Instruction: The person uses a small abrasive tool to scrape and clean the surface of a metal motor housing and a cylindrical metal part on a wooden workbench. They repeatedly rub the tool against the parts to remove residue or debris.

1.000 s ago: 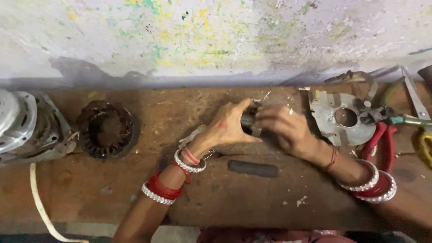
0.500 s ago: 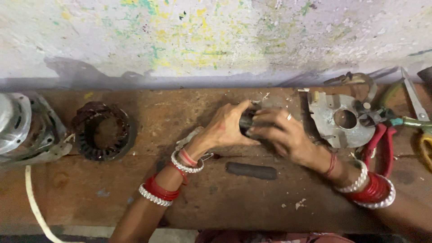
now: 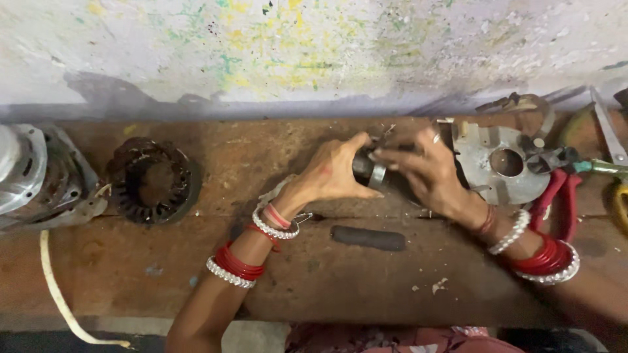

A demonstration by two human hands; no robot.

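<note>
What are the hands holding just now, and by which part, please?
Both the left hand and right hand grip a small dark cylindrical metal part, one at each end.

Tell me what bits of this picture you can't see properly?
Head view:
- Small metal part: mostly covered by the left hand and right hand, so its shape is unclear.
- Motor housing: cut off by the left edge.
- Yellow tool: cut off by the right edge.
- Red-handled pliers: handles partly behind the right wrist.

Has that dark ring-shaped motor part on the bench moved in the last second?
No. The ring-shaped motor part lies in the same spot beside the grey motor housing; its slight shift in the picture matches the housing's, so only the camera moved.
</note>
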